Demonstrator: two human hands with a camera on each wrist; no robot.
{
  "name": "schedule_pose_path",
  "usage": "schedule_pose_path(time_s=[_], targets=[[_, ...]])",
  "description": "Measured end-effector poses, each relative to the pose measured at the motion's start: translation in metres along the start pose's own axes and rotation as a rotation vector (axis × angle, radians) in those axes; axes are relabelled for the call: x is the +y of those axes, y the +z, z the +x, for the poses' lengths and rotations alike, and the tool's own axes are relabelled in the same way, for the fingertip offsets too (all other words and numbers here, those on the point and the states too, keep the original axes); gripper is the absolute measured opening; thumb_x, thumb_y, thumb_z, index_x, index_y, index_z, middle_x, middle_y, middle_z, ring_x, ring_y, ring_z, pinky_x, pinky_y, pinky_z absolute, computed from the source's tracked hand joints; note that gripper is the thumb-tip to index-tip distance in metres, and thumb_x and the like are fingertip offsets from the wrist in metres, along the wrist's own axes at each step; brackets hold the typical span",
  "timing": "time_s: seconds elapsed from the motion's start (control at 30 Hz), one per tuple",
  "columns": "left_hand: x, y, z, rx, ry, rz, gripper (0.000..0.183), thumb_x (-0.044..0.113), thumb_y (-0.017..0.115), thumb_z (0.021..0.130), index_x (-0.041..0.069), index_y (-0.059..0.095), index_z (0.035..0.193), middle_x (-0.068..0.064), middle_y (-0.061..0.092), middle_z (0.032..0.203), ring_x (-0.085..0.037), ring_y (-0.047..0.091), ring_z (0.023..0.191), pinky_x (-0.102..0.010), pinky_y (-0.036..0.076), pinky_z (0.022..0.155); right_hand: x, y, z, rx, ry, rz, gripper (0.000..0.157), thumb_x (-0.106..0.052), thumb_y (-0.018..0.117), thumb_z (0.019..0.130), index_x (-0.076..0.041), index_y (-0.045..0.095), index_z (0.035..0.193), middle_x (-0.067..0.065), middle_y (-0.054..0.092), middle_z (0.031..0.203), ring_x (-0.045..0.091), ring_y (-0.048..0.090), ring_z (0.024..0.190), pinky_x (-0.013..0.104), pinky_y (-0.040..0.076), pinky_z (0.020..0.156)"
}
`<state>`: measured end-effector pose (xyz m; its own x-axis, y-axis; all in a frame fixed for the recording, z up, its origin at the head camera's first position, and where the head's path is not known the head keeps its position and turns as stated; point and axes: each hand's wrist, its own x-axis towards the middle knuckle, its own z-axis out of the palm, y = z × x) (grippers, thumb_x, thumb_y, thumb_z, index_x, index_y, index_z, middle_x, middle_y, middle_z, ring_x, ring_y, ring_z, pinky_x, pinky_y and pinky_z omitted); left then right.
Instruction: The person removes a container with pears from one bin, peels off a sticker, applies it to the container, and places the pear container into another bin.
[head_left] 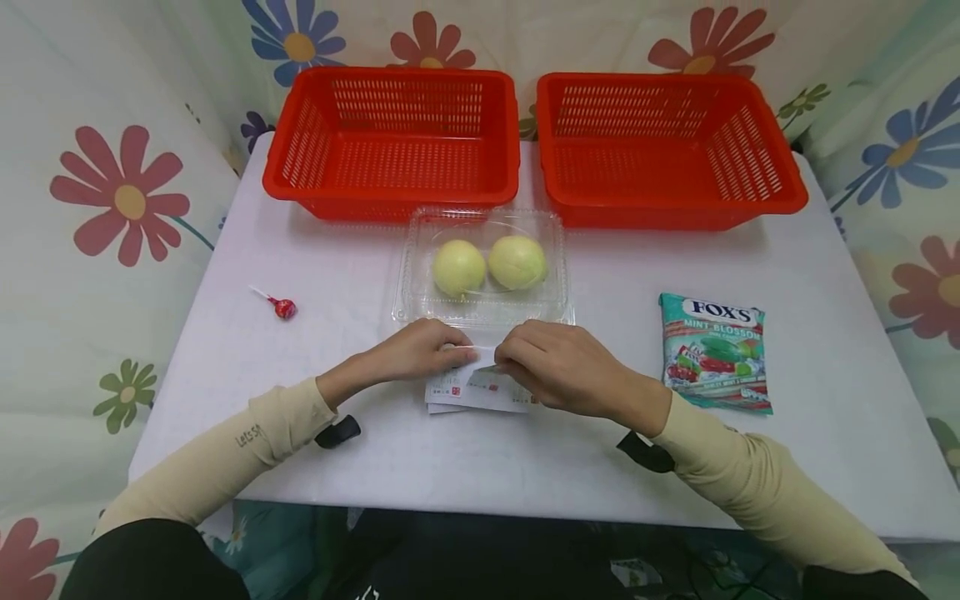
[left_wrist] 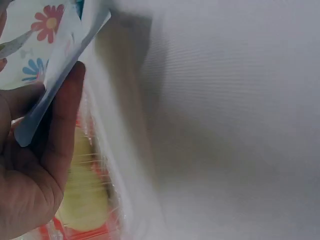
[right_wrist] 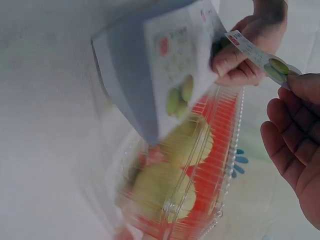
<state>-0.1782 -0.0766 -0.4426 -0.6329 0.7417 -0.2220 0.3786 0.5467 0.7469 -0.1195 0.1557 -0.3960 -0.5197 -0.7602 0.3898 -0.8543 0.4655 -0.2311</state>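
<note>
My left hand (head_left: 431,348) pinches a white sheet of printed labels (head_left: 491,400) between thumb and fingers, in front of the plastic box. In the right wrist view the sheet (right_wrist: 175,75) bends and shows green fruit pictures. A narrow label (right_wrist: 257,56) is pinched at one end by my right hand (right_wrist: 305,150); whether its other end touches the sheet I cannot tell. Just beyond both hands lies a clear plastic clamshell box (head_left: 480,313), holding two pale yellow-green round fruits, one on the left (head_left: 459,268) and one on the right (head_left: 517,262).
Two red slatted baskets, left (head_left: 405,204) and right (head_left: 645,217), stand along the back of the white-covered table (head_left: 337,475). A red lollipop (head_left: 284,308) lies at left. To the right is a green Fox's candy bag (head_left: 715,354).
</note>
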Motion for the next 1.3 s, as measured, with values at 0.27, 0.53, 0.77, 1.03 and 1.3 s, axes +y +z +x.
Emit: schedule_pose_path(time_s=[0.27,0.53,0.77,1.03,1.3], targets=[[-0.003,0.014,-0.005,-0.009,0.012,0.209,0.024,0.029,0.060,0.093,0.015,0.074,0.107,0.005,0.074,0.092,-0.005,0.063,0.079,-0.022,0.048,0.060,0.001,-0.003,0.000,0.001,0.028,0.016,0.024,-0.009,0.077,0.079,-0.012,0.059,0.095,-0.002,0.063,0.084,0.010,0.058,0.076,0.023,0.053,0.066],[-0.002,0.022,-0.010,0.127,0.022,0.373,0.022,0.035,0.062,0.091,0.023,0.074,0.105,0.007,0.071,0.101,-0.009,0.065,0.090,-0.030,0.052,0.060,0.003,-0.003,0.000,-0.011,0.049,0.022,0.021,-0.011,0.076,0.080,-0.013,0.060,0.095,-0.003,0.063,0.084,0.009,0.058,0.075,0.022,0.053,0.065],[-0.011,0.029,-0.035,0.221,-0.002,0.384,0.035,0.041,0.059,0.094,0.015,0.072,0.113,-0.002,0.067,0.119,-0.018,0.060,0.115,-0.040,0.055,0.085,0.008,-0.006,0.004,0.004,0.056,0.041,0.020,-0.010,0.075,0.081,-0.014,0.061,0.094,-0.004,0.064,0.085,0.009,0.056,0.075,0.022,0.051,0.062],[-0.045,-0.001,-0.064,0.227,-0.155,0.226,0.053,0.034,0.059,0.096,-0.001,0.054,0.134,-0.019,0.051,0.140,-0.035,0.045,0.132,-0.053,0.041,0.105,0.022,-0.024,0.017,0.069,0.055,0.043,0.020,-0.010,0.076,0.080,-0.011,0.061,0.092,-0.002,0.063,0.083,0.010,0.057,0.076,0.023,0.049,0.061],[-0.062,-0.056,-0.041,0.314,-0.349,-0.563,0.070,0.049,0.036,0.102,0.003,0.022,0.152,-0.015,0.034,0.155,-0.031,0.037,0.141,-0.046,0.033,0.113,0.054,-0.052,0.047,-0.078,0.248,0.174,0.012,-0.010,0.070,0.088,-0.007,0.060,0.095,0.002,0.063,0.084,0.014,0.058,0.077,0.029,0.053,0.068]])
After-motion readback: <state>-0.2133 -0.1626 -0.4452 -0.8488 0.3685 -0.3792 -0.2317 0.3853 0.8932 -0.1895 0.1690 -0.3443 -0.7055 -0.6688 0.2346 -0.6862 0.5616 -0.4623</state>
